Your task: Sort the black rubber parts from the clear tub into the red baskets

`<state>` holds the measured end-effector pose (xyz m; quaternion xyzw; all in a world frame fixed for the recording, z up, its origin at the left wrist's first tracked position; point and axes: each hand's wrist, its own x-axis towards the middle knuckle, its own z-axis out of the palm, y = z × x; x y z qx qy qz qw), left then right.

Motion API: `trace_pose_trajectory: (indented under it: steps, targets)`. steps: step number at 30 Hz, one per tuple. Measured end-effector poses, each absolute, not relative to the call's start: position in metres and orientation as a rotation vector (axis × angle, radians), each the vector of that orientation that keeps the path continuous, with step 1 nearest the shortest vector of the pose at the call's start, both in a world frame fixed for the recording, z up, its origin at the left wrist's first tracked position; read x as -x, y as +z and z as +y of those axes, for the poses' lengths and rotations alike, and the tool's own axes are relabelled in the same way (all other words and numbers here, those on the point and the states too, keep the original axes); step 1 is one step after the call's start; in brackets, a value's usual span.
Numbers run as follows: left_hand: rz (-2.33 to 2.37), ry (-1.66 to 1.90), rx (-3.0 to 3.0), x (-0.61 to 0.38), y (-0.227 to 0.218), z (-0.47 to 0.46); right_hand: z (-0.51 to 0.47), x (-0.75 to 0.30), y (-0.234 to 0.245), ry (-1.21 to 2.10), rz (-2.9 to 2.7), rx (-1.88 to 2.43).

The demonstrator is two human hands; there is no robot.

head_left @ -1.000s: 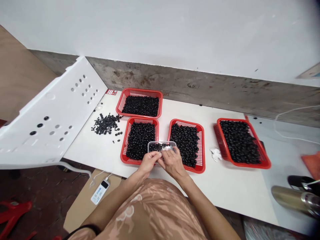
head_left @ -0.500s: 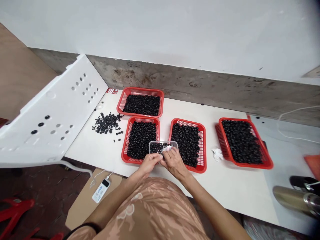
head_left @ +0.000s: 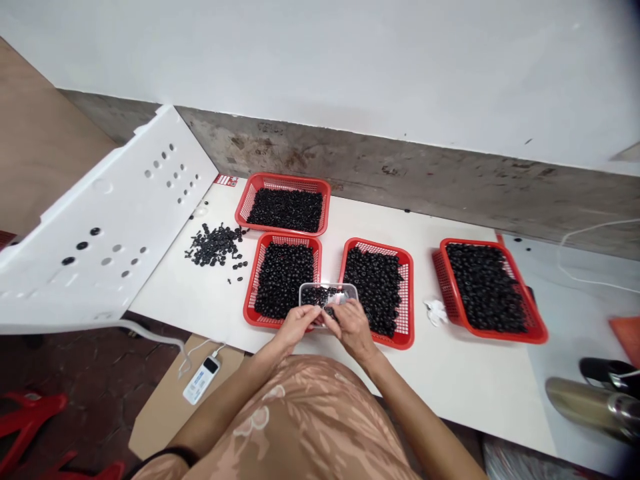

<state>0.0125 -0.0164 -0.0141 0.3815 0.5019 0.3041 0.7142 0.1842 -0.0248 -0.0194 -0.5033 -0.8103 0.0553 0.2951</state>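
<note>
My left hand (head_left: 297, 323) and my right hand (head_left: 350, 325) meet at the near edge of the white table (head_left: 450, 373), fingers pinched together on a small black part I cannot make out. Just beyond the fingertips sits a small clear plastic box (head_left: 329, 294) holding small black parts. It rests between two red baskets (head_left: 283, 280) (head_left: 379, 291) full of small black ring-like parts.
Two more red baskets of black parts stand at the back (head_left: 285, 204) and at the right (head_left: 487, 288). A loose heap of black parts (head_left: 215, 244) lies left. A white perforated panel (head_left: 100, 227) leans at the left. A crumpled white scrap (head_left: 434, 311), a metal flask (head_left: 590, 407), and a remote (head_left: 201, 379) are nearby.
Both hands stay pinched together at the clear box, with only slight finger movement. The view has shifted a little.
</note>
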Motion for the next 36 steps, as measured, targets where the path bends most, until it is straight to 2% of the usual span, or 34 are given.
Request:
trace_pose_trajectory:
  steps: [4, 9, 16, 24, 30, 36]
  targets:
    - [1.347, 0.698, -1.114, 0.003, -0.028, -0.008, -0.012, -0.222, -0.008, 0.07, -1.967, 1.58]
    - [1.552, 0.516, -1.699, 0.006, -0.036, -0.002, -0.004, -0.259, -0.005, -0.009, -1.715, 1.93]
    - [1.231, 0.027, -2.215, -0.036, -0.058, 0.025, -0.025, -0.247, -0.024, 0.322, -1.736, 1.837]
    - [1.094, -0.034, -2.205, -0.081, -0.081, 0.042, -0.044, -0.24, -0.033, 0.441, -1.758, 1.836]
    - [1.062, -0.035, -2.188, -0.047, -0.066, 0.055, -0.048, -0.248, -0.034, 0.443, -1.712, 1.88]
    - [0.709, -0.151, -2.229, -0.025, -0.062, 0.051, -0.042, -0.242, -0.038, 0.473, -1.742, 1.807]
